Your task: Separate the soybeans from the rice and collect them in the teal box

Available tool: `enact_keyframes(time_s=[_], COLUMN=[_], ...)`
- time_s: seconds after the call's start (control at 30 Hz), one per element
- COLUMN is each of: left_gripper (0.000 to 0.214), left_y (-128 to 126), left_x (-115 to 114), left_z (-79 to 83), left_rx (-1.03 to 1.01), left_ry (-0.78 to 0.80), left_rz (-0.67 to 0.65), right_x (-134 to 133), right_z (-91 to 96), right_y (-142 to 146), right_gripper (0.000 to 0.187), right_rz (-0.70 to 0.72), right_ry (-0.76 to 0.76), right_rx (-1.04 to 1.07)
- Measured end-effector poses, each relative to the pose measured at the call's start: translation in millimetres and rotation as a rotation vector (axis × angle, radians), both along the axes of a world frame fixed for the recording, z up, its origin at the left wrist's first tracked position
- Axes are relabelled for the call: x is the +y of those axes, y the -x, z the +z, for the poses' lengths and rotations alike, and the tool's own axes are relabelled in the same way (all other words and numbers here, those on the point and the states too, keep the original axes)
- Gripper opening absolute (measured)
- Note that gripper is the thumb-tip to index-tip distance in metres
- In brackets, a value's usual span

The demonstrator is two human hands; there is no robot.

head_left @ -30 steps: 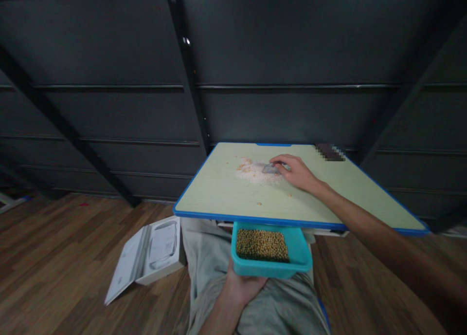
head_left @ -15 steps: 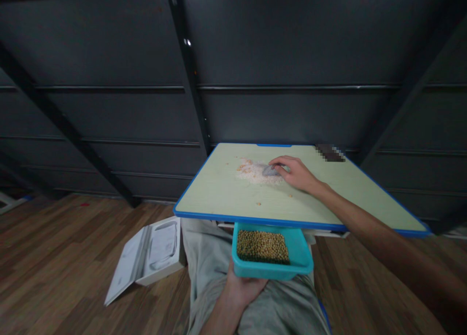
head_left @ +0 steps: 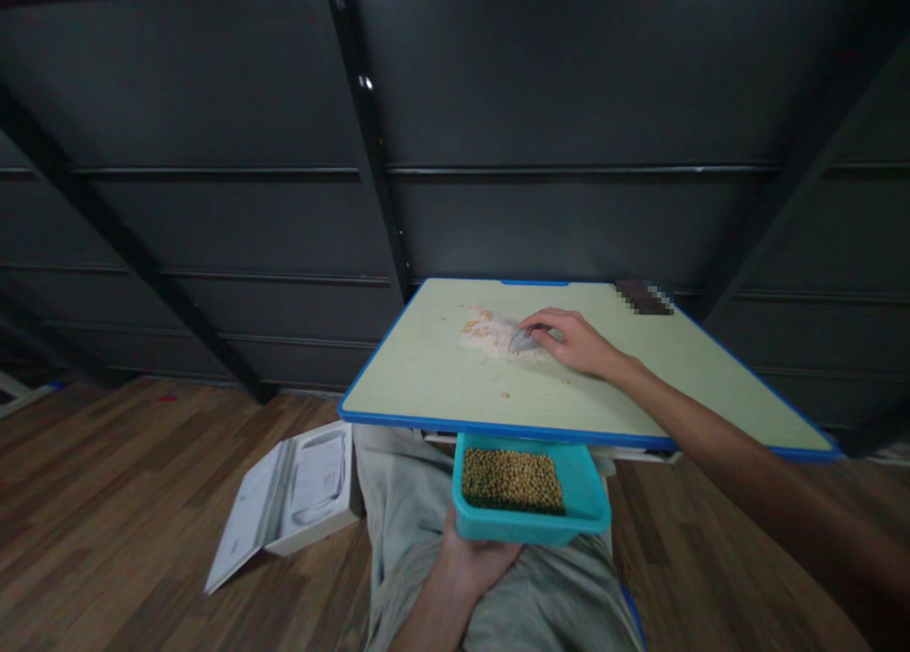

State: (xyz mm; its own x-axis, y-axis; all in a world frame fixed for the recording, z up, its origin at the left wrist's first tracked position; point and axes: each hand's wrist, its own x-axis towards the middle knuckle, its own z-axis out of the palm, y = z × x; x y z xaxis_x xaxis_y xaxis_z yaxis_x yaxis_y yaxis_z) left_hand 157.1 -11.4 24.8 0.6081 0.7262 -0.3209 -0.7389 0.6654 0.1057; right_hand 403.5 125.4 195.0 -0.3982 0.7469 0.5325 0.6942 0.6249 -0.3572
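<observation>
My left hand (head_left: 473, 565) supports a turquoise plastic box (head_left: 587, 500) from below, over my lap and just under the table's near edge. Round yellow-brown beans (head_left: 512, 479) fill its left part, and bare plastic shows at the right. On the table, my right hand (head_left: 573, 339) pinches a small translucent grey piece, perhaps a plastic scoop (head_left: 524, 340); its exact shape is unclear. That piece rests in a flat pile of white, rice-like grains (head_left: 490, 343). Orange-yellow bits (head_left: 475, 325) lie among the grains, mostly at the pile's far left.
The pale table (head_left: 398, 377) has a blue rim. A dark, pixelated object (head_left: 646, 298) lies at its far right corner. Two stray bits sit nearer me. An open white carton (head_left: 319, 486) stands on the wooden floor at left. Behind the table rises a dark panelled wall (head_left: 569, 226).
My right hand has shifted slightly left and a little nearer me, and the grey piece has tilted more upright in the grains. The left hand and the box have stayed put.
</observation>
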Motion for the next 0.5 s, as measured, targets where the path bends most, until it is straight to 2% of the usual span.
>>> enact_keyframes(time_s=[0.17,0.5], left_gripper=[0.042,0.042], left_y=[-0.4,-1.0], left_x=[0.7,-0.8], left_z=[-6.1,1.7], left_rx=[0.017,0.010], left_ry=[-0.058,-0.049], left_rz=[-0.009,-0.009], right_x=[-3.6,-6.5], right_z=[1.3,-1.1], right_y=[2.9,7.3], right_gripper=[0.027,0.028], right_rz=[0.022,0.064], right_ry=[0.026,-0.013], right_rx=[-0.006,-0.021])
